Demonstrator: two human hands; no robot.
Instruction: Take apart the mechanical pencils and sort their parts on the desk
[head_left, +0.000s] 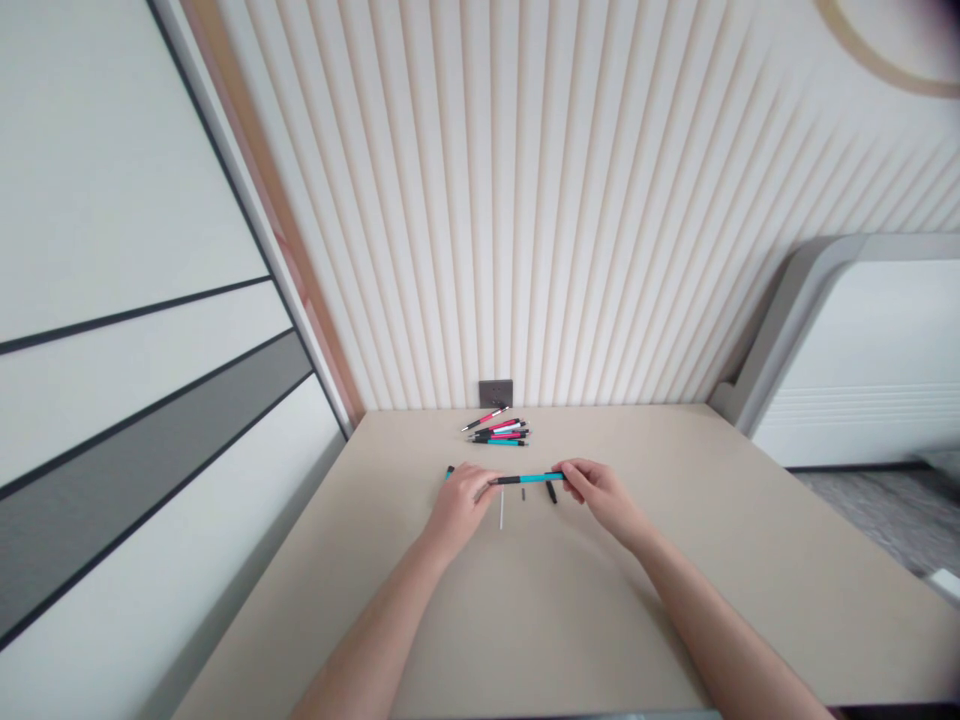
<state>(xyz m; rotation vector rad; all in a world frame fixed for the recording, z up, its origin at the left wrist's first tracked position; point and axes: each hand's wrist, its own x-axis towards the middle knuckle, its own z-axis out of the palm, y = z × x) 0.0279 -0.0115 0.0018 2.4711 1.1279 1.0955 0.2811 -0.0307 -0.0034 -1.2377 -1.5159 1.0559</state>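
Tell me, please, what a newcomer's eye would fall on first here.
Most likely it is the blue-and-black pen, held between the left hand and the right hand over the table. Next comes the cluster of colourful pens farther back, near the dark wall socket. Pale ribbed panelling rises behind, filling much of the view.

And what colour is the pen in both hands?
The pen is turquoise and black, clearest in the head view.

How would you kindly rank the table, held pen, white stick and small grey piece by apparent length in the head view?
1. Table
2. Held pen
3. White stick
4. Small grey piece
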